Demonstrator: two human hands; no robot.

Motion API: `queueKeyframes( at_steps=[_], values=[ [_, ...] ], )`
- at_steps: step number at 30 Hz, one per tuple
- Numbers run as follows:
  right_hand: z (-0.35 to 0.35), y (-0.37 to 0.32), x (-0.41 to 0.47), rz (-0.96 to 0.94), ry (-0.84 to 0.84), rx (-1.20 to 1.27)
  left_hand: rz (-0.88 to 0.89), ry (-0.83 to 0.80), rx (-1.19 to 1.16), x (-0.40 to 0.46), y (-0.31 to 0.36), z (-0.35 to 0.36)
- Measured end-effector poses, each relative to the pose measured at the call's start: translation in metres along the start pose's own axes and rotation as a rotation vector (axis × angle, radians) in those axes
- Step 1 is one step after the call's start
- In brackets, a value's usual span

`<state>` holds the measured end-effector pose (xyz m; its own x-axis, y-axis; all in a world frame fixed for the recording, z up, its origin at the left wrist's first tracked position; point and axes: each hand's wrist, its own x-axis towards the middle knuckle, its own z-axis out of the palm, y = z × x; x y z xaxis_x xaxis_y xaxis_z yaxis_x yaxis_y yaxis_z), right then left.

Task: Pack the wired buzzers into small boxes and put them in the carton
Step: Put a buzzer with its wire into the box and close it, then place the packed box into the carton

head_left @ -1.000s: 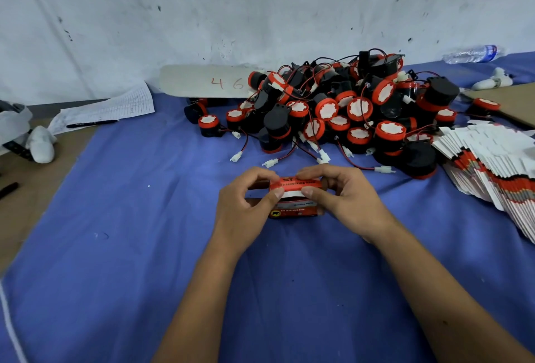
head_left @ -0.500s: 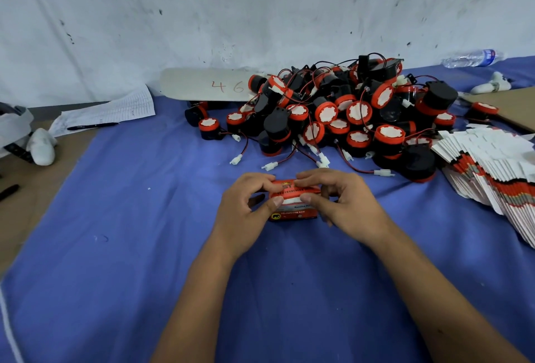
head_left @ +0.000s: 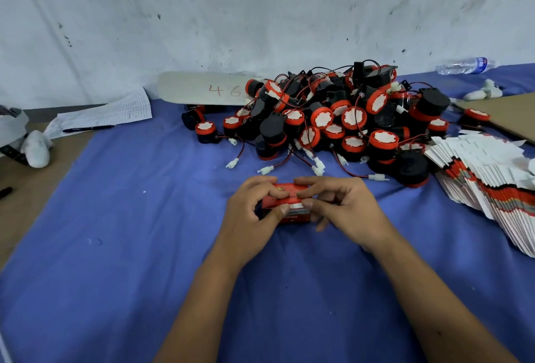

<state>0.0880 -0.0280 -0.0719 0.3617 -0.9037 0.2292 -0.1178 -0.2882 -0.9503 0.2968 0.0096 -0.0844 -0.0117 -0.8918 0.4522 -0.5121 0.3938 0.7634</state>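
Blue cloth [head_left: 121, 247] covers the table below a scuffed white wall. Near the front, left hand [head_left: 249, 212] and right hand [head_left: 344, 209] both curl fingers and thumbs round a small red box [head_left: 289, 209] resting on the cloth, pinching its top flap. Beyond lies the pile of wired buzzers [head_left: 333, 122], flat box blanks [head_left: 492, 183] to the right, a paper sheet [head_left: 107, 113] far left.
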Motion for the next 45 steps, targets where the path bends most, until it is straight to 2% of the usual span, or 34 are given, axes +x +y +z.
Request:
queueKeyframes(
  at_steps=[3,7,16,24,33,41,45],
  values=[
    [0.004,0.005,0.0,-0.111,0.101,-0.069,0.02,0.001,0.023,0.0,-0.001,-0.001],
    [0.005,0.007,0.003,-0.159,0.125,-0.122,0.001,-0.011,0.056,0.002,-0.001,-0.001],
    [0.01,0.001,0.003,-0.152,0.066,-0.21,-0.015,0.004,0.037,0.001,-0.001,0.001],
    [-0.001,0.003,-0.001,-0.148,-0.059,-0.296,-0.028,-0.025,0.048,0.001,-0.004,0.001],
    [0.006,0.001,0.0,-0.391,0.026,-0.602,0.02,0.025,0.086,0.001,-0.007,0.0],
    [0.014,-0.015,-0.001,-0.245,0.022,-0.756,0.023,0.001,0.104,0.001,-0.004,-0.003],
    [0.02,-0.038,0.022,-0.231,-0.072,-1.001,0.015,-0.07,0.121,0.003,-0.003,-0.011]
  ],
)
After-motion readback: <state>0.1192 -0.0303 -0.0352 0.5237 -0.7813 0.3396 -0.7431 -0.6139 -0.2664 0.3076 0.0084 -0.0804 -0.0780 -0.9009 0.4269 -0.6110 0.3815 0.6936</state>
